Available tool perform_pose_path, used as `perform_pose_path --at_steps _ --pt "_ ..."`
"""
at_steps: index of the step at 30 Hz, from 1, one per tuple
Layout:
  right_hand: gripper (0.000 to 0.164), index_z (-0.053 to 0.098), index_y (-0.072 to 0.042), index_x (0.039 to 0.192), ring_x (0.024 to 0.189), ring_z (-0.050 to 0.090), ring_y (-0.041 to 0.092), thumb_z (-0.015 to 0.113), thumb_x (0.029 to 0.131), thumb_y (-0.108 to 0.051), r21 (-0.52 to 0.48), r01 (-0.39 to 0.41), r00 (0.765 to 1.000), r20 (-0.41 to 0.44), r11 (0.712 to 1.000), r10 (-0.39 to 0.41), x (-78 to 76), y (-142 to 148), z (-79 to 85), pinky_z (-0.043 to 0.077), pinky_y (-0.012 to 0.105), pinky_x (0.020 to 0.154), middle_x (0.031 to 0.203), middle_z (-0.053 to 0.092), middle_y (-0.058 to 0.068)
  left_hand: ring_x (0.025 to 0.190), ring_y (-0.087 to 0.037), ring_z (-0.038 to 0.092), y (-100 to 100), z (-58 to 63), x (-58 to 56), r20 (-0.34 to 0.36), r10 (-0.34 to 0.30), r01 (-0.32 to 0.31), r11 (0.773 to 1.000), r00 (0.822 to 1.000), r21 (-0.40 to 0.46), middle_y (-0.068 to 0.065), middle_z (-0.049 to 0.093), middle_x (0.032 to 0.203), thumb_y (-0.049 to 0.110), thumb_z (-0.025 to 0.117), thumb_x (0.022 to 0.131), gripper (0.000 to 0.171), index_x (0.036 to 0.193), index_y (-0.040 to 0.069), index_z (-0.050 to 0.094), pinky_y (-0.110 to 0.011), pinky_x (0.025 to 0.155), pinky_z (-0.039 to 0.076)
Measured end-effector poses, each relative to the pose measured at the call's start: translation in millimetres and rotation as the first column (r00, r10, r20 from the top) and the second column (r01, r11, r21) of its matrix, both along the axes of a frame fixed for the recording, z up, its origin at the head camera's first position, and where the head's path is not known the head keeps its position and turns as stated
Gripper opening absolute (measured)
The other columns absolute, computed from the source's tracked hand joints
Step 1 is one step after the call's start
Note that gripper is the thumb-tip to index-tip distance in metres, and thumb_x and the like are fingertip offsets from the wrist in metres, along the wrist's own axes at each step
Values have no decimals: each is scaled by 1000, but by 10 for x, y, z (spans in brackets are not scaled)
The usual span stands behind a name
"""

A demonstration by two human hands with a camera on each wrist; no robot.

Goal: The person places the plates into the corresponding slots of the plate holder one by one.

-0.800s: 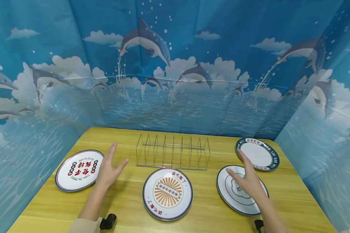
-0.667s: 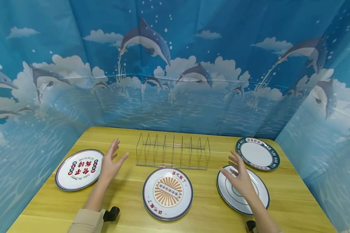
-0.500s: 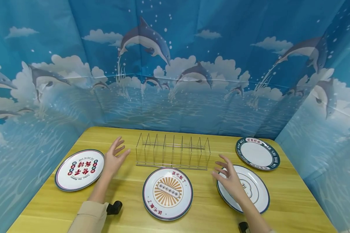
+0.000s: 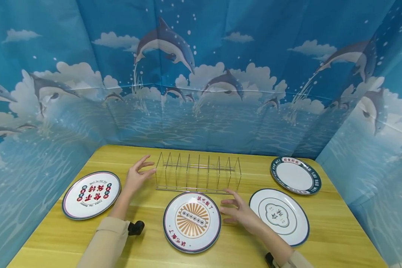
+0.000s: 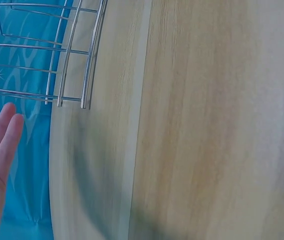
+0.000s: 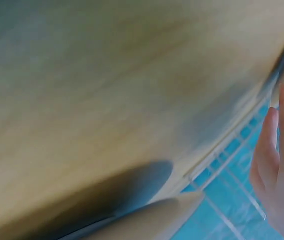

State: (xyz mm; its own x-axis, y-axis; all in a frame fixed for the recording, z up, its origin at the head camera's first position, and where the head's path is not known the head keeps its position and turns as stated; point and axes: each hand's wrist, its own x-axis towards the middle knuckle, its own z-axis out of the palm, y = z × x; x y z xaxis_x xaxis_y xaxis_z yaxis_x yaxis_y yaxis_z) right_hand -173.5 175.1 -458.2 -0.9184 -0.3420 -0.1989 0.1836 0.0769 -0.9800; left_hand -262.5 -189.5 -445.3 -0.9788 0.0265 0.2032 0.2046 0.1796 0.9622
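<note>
A wire plate rack [image 4: 198, 175] stands at the back middle of the table. My left hand [image 4: 137, 178] hovers at its left end, fingers spread and pointing towards the wires. In the left wrist view those fingers [image 5: 4, 142] lie just short of the rack's end frame [image 5: 67, 55]. The round white plate with an orange sunburst [image 4: 192, 222] lies in front of the rack. Close to that plate's right rim is my right hand [image 4: 242, 214], fingers apart and holding nothing. In the right wrist view the rack [image 6: 226, 165] shows beyond the right hand [image 6: 281, 170].
To the left lies a white plate with red characters [image 4: 92, 195]. At the right are a white plate with a green cloud-shaped emblem [image 4: 279, 216] and, behind it, a plate with a dark green rim [image 4: 295, 175]. A dolphin-printed curtain [image 4: 201, 74] hangs around the yellow wooden table [image 4: 147, 238].
My right hand has moved left from over the cloud-emblem plate to beside the sunburst plate. The left hand has shifted right, from near the red-character plate to the rack's left end.
</note>
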Motion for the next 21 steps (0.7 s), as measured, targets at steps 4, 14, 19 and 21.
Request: perform_pose_path --at_steps 4,14,19,21 --pt "69 23 -13 143 98 58 30 63 87 -14 -1 -51 998 36 999 51 -18 -64 -40 54 47 79 130 32 32 91 -39 62 25 -7 -39 27 -37 38 999 999 -12 -27 55 119 14 68 83 62 138 10 40 -44 76 55" --pt "68 30 -8 140 82 60 23 66 82 -4 50 -52 995 92 997 48 -54 -182 -89 57 39 67 117 42 25 83 -42 63 93 -10 -86 60 -66 67 998 996 -14 -25 64 94 13 67 84 54 134 6 47 -48 73 55" --pt "66 38 -3 136 76 61 19 66 77 7 66 -57 996 78 996 52 -64 -219 -124 57 33 64 109 48 20 75 -34 65 119 -7 -103 83 -43 45 999 996 -22 -26 64 87 11 66 84 49 130 4 51 -45 70 56" --pt "65 41 -1 135 77 61 19 66 76 10 71 -64 996 69 995 59 -75 -228 -137 57 31 65 105 51 18 73 -33 65 124 -8 -110 88 -36 39 999 995 -32 -28 63 86 11 65 85 46 128 4 52 -45 69 56"
